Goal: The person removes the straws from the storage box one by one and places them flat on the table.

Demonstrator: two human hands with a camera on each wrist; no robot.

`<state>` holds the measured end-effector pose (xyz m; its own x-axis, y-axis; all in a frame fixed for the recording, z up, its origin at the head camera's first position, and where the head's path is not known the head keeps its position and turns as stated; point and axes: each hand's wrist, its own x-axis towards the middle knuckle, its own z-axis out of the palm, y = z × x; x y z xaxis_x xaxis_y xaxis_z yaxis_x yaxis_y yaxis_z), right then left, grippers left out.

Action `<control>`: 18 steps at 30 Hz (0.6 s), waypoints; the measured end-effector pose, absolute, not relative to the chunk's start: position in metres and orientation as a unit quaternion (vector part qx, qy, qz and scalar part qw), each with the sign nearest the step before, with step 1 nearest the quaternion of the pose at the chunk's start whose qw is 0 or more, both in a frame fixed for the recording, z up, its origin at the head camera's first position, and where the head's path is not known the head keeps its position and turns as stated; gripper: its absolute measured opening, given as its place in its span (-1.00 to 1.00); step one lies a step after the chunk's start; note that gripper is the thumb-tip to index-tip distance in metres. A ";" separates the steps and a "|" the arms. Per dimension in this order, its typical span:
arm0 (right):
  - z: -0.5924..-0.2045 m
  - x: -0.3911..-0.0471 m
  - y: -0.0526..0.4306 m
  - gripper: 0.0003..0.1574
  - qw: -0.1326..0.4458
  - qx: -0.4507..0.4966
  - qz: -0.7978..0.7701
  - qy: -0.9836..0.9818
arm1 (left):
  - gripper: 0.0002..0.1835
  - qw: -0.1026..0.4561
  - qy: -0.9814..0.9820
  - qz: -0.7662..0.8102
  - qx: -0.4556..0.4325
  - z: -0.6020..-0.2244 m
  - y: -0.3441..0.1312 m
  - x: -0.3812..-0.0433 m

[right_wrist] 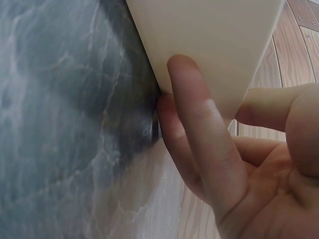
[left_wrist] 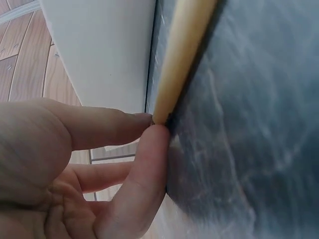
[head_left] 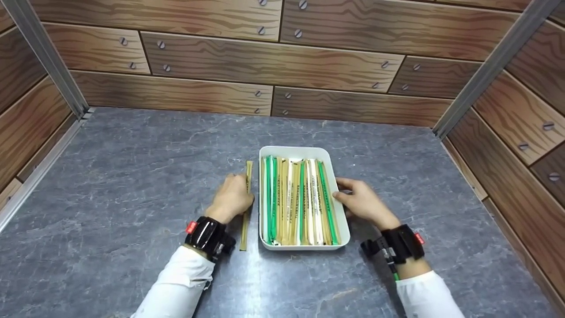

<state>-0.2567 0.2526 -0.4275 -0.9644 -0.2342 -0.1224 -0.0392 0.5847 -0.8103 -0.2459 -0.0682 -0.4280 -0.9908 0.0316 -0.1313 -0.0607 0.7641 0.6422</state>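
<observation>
In the head view my left hand (head_left: 230, 198) is at the tan wrapped straw (head_left: 244, 232), which lies lengthwise just left of the white tray (head_left: 304, 248). The left wrist view shows the thumb and a finger pinching this thin tan straw (left_wrist: 182, 50) close over the tabletop, beside the tray's wall (left_wrist: 104, 50). My right hand (head_left: 363, 199) holds the tray's right side, its thumb at the rim. In the right wrist view two fingers (right_wrist: 199, 109) lie against the outer wall low down. Green, white and tan wrapped straws (head_left: 289, 198) fill the tray side by side.
The grey marbled tabletop (head_left: 132, 176) extends around the tray. Wood-patterned panels (head_left: 273, 57) stand at the back and both sides, with metal posts (head_left: 481, 66) at the corners. Black camera bands (head_left: 207, 234) sit on both wrists.
</observation>
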 end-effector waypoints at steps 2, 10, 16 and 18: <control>-0.427 -0.257 0.253 -0.30 0.108 -0.076 -0.449 0.883 | -0.66 0.071 0.935 0.347 -0.011 -0.424 -0.068 -0.245; -0.426 -0.256 0.254 -0.33 0.116 -0.084 -0.464 0.874 | -0.39 0.054 0.934 0.353 0.018 -0.383 -0.051 -0.250; -0.427 -0.256 0.254 -0.33 0.113 -0.084 -0.464 0.874 | -0.74 0.053 0.954 0.289 0.062 -0.353 -0.010 -0.261; -0.428 -0.256 0.254 -0.33 0.113 -0.083 -0.465 0.874 | -0.72 0.066 0.959 0.266 0.073 -0.348 0.005 -0.265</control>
